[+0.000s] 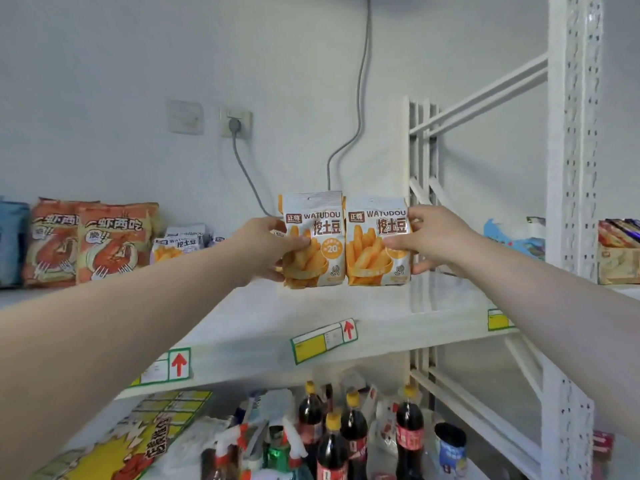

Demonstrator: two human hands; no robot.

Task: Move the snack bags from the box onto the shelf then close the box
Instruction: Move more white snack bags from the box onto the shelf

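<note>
Two white-and-orange WATUDOU snack bags stand upright side by side on the white shelf [263,317]. My left hand [266,247] grips the left bag [317,244] by its left edge. My right hand [429,237] grips the right bag [372,247] by its right edge. More bags of the same snack [176,244] lie further left on the shelf. The box is out of view.
Orange shrimp-snack bags [90,240] and a blue pack [12,242] stand at the shelf's left. A white upright post [575,168] rises at the right, with more snacks [618,251] beyond it. Cola bottles [353,434] and spray bottles sit on the level below. A cable [360,91] hangs on the wall.
</note>
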